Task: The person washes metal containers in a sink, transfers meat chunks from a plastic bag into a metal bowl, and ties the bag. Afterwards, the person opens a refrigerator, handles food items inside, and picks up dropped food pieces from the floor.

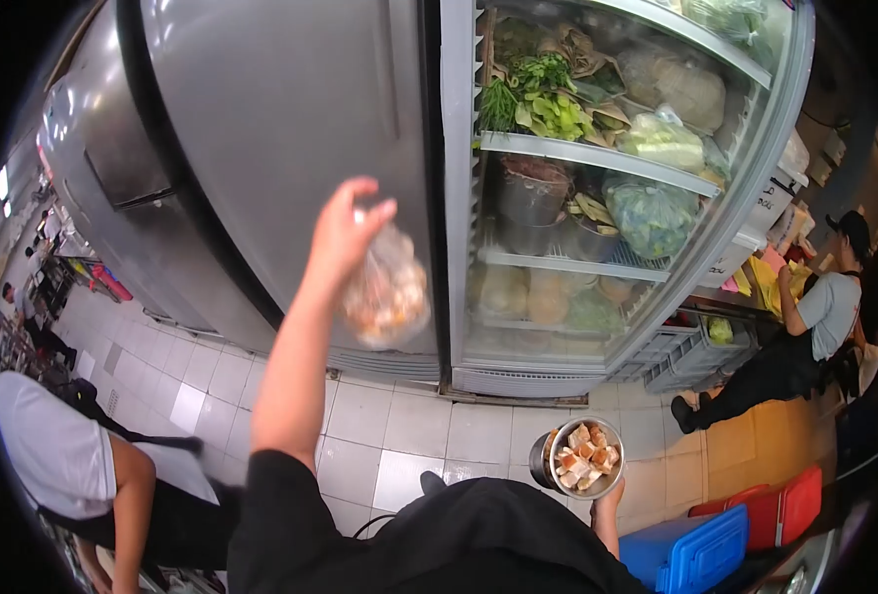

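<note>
My left hand (348, 230) is raised in front of the grey steel fridge door, its fingers pinched on the top of a clear plastic bag (391, 297). Pale and orange-brown pieces show through the bag, which hangs below the hand and is slightly blurred. Low on the right, my right hand (607, 513) is wrapped around a round metal container (542, 457), its fingers partly hidden behind it. Browned, pale-sided chunks of food (587, 457), which look like cut meat, fill the container to near its rim.
A glass-door fridge (597, 371) with vegetables, bags and pots stands beside the steel fridge (290, 119). One person (52, 445) is close at left, another (825, 307) at right. Blue (696, 549) and red (790, 505) lidded boxes sit low right. The floor is tiled (419, 426).
</note>
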{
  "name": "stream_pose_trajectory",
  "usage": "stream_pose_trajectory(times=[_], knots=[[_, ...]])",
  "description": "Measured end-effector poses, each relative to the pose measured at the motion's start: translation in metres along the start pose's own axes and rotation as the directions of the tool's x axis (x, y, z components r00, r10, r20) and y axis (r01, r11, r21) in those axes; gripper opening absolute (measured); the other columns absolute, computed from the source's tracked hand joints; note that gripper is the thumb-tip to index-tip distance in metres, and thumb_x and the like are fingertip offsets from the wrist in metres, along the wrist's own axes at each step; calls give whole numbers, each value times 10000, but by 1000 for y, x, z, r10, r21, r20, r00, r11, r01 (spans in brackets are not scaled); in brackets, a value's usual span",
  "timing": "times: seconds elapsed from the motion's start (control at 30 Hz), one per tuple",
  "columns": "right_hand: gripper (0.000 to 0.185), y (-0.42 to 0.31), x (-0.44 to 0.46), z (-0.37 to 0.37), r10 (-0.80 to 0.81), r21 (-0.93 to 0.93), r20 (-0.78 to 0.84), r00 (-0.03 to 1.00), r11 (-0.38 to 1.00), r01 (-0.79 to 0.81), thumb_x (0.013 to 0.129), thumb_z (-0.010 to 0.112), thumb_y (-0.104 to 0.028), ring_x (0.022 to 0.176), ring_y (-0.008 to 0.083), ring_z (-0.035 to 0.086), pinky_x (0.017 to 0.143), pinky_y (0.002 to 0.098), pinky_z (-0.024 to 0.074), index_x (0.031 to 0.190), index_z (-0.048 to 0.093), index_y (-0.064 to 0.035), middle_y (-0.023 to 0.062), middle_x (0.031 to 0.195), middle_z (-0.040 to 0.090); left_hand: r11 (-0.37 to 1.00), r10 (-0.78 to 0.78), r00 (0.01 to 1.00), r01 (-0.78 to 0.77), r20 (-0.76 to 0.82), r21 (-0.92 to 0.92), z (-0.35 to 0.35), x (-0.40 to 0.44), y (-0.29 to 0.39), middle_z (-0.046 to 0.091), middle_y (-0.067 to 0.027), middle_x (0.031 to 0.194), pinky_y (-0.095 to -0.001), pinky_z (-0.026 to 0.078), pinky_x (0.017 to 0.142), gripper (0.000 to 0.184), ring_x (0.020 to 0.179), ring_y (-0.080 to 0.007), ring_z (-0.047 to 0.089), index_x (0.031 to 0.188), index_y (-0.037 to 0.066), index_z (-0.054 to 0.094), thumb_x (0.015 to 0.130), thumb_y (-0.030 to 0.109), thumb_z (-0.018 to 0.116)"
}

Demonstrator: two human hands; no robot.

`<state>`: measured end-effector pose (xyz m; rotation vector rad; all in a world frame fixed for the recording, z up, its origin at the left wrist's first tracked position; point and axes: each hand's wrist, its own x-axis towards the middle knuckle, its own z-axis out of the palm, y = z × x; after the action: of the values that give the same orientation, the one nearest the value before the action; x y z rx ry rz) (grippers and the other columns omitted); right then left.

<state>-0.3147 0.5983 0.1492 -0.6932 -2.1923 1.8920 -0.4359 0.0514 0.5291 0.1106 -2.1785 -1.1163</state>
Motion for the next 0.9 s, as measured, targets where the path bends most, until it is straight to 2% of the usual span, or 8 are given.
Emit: stream_pose_trajectory(times=[0.07, 0.2, 0.33, 0.43, 0.57, 0.67, 0.73, 0.9], knots=[[309, -13, -6, 21, 15, 32, -42, 999, 999, -13, 916, 605, -187, 872, 171, 656, 763, 319, 520, 1145, 676, 7, 101, 1006, 705, 997, 13, 1000, -12, -18, 75, -6, 59, 5, 649, -185, 1176, -381, 507, 880, 548, 1062, -278, 635, 1234, 19, 593, 829, 355, 748], [314, -14, 3, 50, -15, -75, -49, 999, 997, 11, 906, 625, -215, 845, 169, 652, 732, 326, 518, 1120, 685, 6, 92, 980, 703, 995, -88, 996, 88, -7, 49, -3, 125, 13, 659, -158, 1082, -379, 494, 885, 513, 993, -242, 632, 1220, 36, 597, 844, 354, 741], [307, -30, 21, 77, 133, -139, -39, 990, 981, -137, 906, 625, -235, 830, 170, 653, 724, 333, 517, 1080, 703, 6, 92, 954, 711, 984, 45, 998, -37, -40, 173, 10, 150, 4, 606, -79, 837, -340, 469, 681, 371, 773, -168, 562, 1036, 26, 593, 864, 325, 729], [281, -44, 40, 94, 97, -235, 70, 993, 969, -78, 902, 616, -234, 835, 183, 667, 725, 353, 516, 1047, 715, -15, 109, 951, 726, 988, -134, 991, 135, 12, -78, 16, 152, 10, 450, 21, 693, -310, 373, 545, 275, 643, -91, 420, 881, 65, 522, 912, 285, 686], [282, -39, 79, 121, -1, -252, 210, 978, 966, 55, 875, 625, -241, 847, 227, 686, 737, 376, 516, 1000, 722, -8, 153, 907, 730, 982, -151, 988, 149, -10, -116, 15, 157, 7, 450, 22, 693, -301, 374, 549, 257, 641, -91, 421, 887, 67, 533, 929, 282, 667], [294, -41, 110, 147, 3, -290, 247, 969, 955, 71, 877, 616, -262, 863, 265, 697, 738, 395, 515, 999, 719, -15, 178, 912, 727, 982, -183, 983, 183, 5, 36, 8, 136, 12, 471, 29, 742, -285, 379, 579, 259, 678, -81, 424, 897, 67, 538, 931, 288, 668], [337, -44, 131, 165, -42, -311, 338, 940, 938, 154, 924, 554, -250, 821, 200, 642, 731, 364, 505, 1022, 689, 43, 149, 921, 703, 966, -149, 980, 173, -130, 195, -12, 115, 0, 646, -144, 1063, -355, 465, 856, 524, 976, -220, 594, 1184, -65, 577, 901, 363, 685], [346, -50, 173, 207, -21, -310, 473, 881, 932, 188, 923, 552, -251, 830, 204, 638, 736, 378, 499, 1012, 688, 56, 161, 914, 699, 957, -278, 956, 284, -88, 63, -76, 22, 27, 615, 6, 1013, -236, 418, 753, 378, 851, -83, 532, 1185, 17, 590, 919, 274, 667]])
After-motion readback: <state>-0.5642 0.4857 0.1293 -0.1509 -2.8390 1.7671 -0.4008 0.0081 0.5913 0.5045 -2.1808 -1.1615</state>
